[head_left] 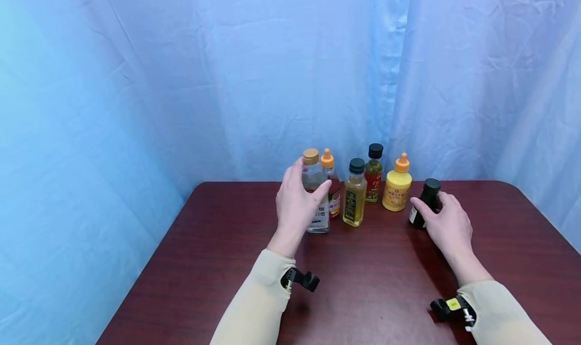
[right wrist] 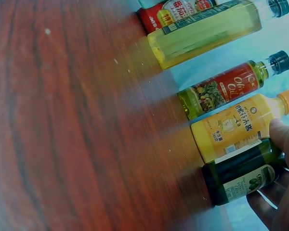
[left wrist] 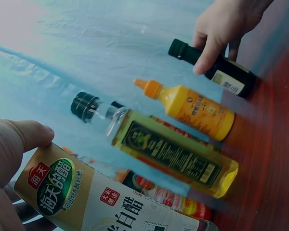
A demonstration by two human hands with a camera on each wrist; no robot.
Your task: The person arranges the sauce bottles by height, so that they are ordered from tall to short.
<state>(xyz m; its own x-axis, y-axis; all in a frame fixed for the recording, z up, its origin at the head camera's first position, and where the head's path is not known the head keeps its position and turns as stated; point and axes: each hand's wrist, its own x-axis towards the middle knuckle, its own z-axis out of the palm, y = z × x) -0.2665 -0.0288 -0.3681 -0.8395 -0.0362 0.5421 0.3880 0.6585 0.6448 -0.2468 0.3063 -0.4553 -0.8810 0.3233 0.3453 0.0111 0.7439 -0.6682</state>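
Note:
My left hand (head_left: 294,206) holds a clear white-vinegar bottle (head_left: 320,219) with a tan cap, thumb on one side and fingers on the other. Its printed label (left wrist: 120,204) faces the left wrist camera. On the right, my right hand (head_left: 449,224) grips a dark green olive oil bottle (head_left: 429,193) near its neck. That bottle leans slightly in the head view, and its pale label (right wrist: 250,183) shows in the right wrist view. A yellow squeeze bottle (head_left: 397,189) with an orange nozzle stands just left of it.
Between the hands stand a square bottle of yellow oil (head_left: 354,201) and a red-labelled olive oil bottle (head_left: 373,178). A red sauce bottle (head_left: 334,198) is partly hidden behind the vinegar. All are near the back edge of the dark wooden table (head_left: 363,284), before a blue curtain (head_left: 290,82).

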